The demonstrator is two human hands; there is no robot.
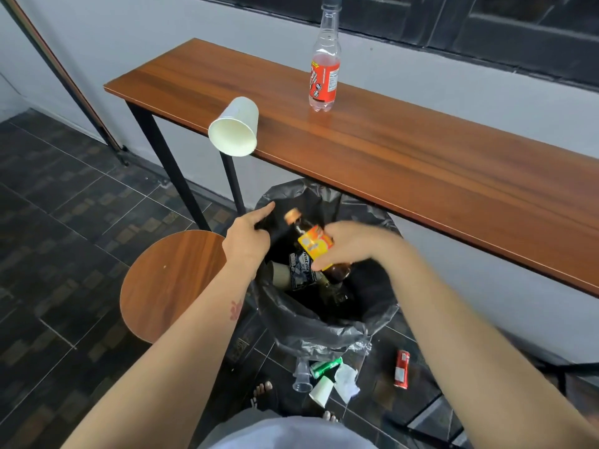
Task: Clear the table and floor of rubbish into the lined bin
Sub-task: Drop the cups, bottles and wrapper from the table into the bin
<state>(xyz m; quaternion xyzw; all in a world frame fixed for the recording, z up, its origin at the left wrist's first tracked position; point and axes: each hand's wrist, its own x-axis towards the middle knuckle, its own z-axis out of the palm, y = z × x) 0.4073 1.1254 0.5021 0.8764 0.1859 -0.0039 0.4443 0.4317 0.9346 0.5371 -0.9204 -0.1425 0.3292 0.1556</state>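
The bin, lined with a black bag, stands on the floor under the table's front edge. My right hand is shut on a small brown bottle with a yellow label, tilted over the bin's mouth. My left hand grips the bag's left rim, its index finger pointing out. Inside the bin lie a dark packet and a brown cup. On the wooden table, a white paper cup lies on its side at the front edge. A plastic bottle with a red label stands upright further back.
On the dark tiled floor in front of the bin lie a red can, a green wrapper, crumpled paper, a white cup and a clear plastic cup. A round wooden stool stands left of the bin. My feet are near the litter.
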